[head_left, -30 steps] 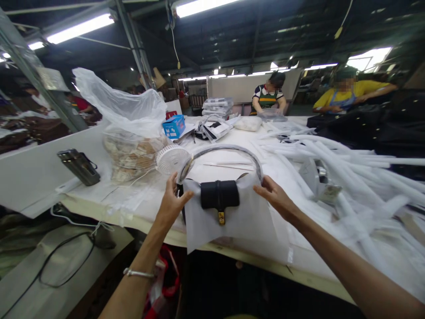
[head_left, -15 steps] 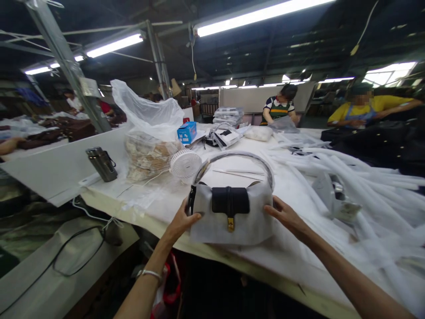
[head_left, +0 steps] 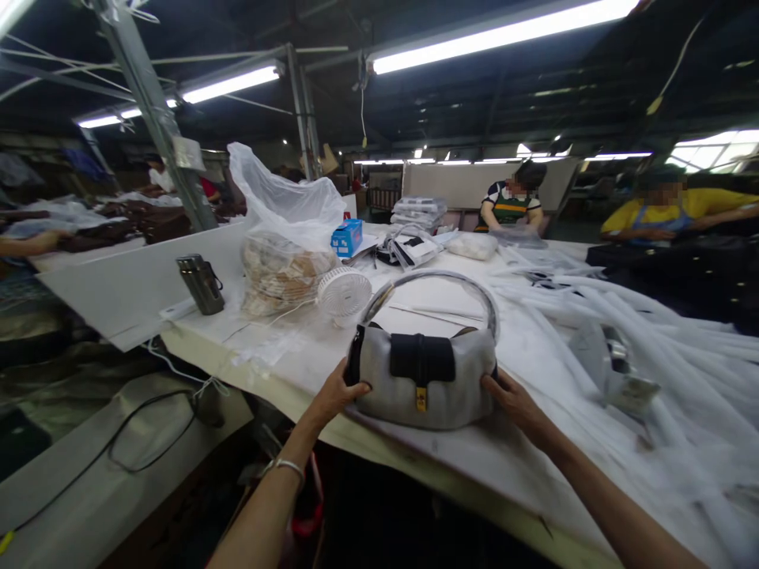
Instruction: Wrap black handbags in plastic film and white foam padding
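Observation:
A handbag (head_left: pixel 383 387) stands upright near the front edge of the white table, its body covered in thin whitish wrapping. Its black flap (head_left: pixel 422 358) and gold clasp (head_left: pixel 421 398) show at the front, and its wrapped handle (head_left: pixel 436 276) arches up above. At the bag's left end my left hand (head_left: pixel 339 393) grips it, thumb on the front and fingers hidden behind the side. My right hand (head_left: pixel 515 399) holds the opposite end the same way, with its thumb against the wrapping.
Left of the bag are a small white fan (head_left: pixel 345 292), a plastic bag of brown pieces (head_left: pixel 278 273) and a dark flask (head_left: pixel 200 283). White foam tubes (head_left: pixel 598 308) pile up on the right. Two co-workers (head_left: pixel 513 201) sit beyond the table, near stacked wrapped items (head_left: pixel 418 212).
The wrapping now lies closer around the bag's lower front, where its bottom edge hung loose and straight before. Both hands stay on the bag's ends. The whole view has shifted slightly.

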`<state>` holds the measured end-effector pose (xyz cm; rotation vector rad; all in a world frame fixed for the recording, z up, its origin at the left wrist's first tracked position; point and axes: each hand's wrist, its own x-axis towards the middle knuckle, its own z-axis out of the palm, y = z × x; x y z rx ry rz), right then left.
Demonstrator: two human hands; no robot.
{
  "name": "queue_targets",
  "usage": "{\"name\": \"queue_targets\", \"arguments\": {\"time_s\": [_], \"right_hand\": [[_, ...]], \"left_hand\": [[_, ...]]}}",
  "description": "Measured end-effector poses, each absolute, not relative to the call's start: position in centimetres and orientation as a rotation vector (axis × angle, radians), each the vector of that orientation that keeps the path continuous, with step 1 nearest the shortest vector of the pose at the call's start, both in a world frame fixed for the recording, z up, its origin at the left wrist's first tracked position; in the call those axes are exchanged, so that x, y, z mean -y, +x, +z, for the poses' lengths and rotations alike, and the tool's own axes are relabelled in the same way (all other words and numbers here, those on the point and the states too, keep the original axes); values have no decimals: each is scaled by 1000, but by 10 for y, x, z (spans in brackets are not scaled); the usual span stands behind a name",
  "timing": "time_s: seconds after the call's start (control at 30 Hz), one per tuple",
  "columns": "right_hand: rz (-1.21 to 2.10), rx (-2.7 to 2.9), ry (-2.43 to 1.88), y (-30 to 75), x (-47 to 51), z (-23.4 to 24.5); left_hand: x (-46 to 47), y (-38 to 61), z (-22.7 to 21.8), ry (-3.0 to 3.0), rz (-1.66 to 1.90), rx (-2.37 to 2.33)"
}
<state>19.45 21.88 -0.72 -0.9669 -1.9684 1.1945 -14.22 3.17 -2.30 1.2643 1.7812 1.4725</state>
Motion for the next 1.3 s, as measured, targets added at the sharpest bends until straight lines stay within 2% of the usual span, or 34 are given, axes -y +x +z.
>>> {"name": "queue_targets", "arguments": {"time_s": [0.2,0.37,0.67,0.83,0.93,1.1,1.3], "right_hand": [[1037,2010,-1111,226,-232,-15],[931,1794,-1227,265,-229,-19],[1058,1731,-961,234,-186,-8],[1115,1790,-927,213,-191,-4],[1120,1816,-949,204,-197,-3],[1132,1866,-916,197,-210,-1],[1356,1908,-851,192,-230,-8]], "left_hand": [[-8,-143,-31,1203,1564,-1866],[19,-132,-39,1161,1656,-1988],[16,-99,-11,1377,1779,-2100],[9,-84,0,1632,1634,-2290],[-5,-93,-8,1557,1595,-2327],[-27,-122,-16,1236,1518,-2057],[-43,-136,-5,1186,1395,-1951]]}}
